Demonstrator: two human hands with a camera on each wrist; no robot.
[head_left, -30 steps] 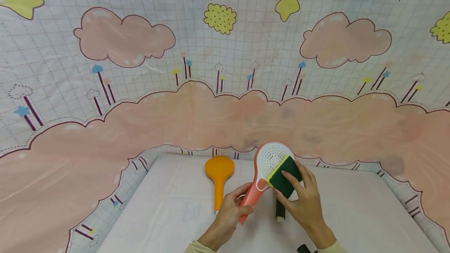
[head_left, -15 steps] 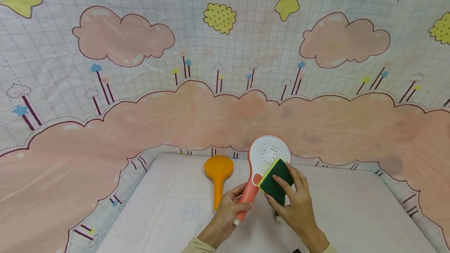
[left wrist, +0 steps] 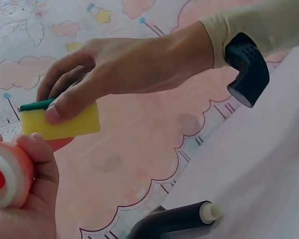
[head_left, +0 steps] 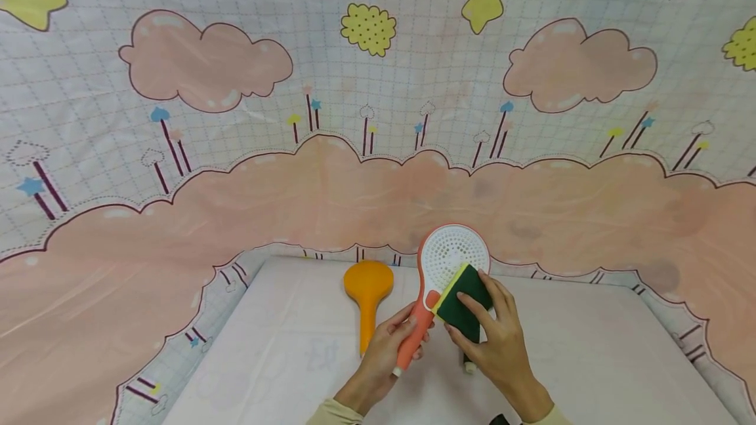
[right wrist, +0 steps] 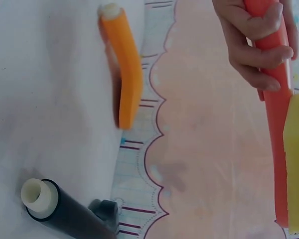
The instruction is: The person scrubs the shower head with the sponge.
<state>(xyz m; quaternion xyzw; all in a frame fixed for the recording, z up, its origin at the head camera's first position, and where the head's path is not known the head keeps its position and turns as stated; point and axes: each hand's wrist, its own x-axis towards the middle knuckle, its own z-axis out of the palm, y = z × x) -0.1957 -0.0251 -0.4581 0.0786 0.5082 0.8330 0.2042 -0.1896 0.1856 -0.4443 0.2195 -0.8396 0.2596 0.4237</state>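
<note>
My left hand (head_left: 384,354) grips the coral handle of a shower head (head_left: 449,248) with a white nozzle face, tilted up above the table. With thumb and fingers, my right hand (head_left: 501,340) holds a green and yellow sponge (head_left: 468,303), its yellow side against the lower part of the nozzle face. In the left wrist view the yellow layer of the sponge (left wrist: 65,123) lies beneath the right thumb. The right wrist view has my left fingers curled round the coral handle (right wrist: 274,84), with the sponge pressed along the shower head's face.
An orange shower head (head_left: 369,284) lies on the white table (head_left: 266,346), left of the hands. Behind my right hand lies a black one, its pale-tipped handle (right wrist: 60,204) showing in the right wrist view. A patterned cloth (head_left: 378,202) hangs behind the table.
Shower head and sponge have moved slightly left and up together. The left thumb and fingers have shifted on the handle. The sponge remains against the nozzle face.
</note>
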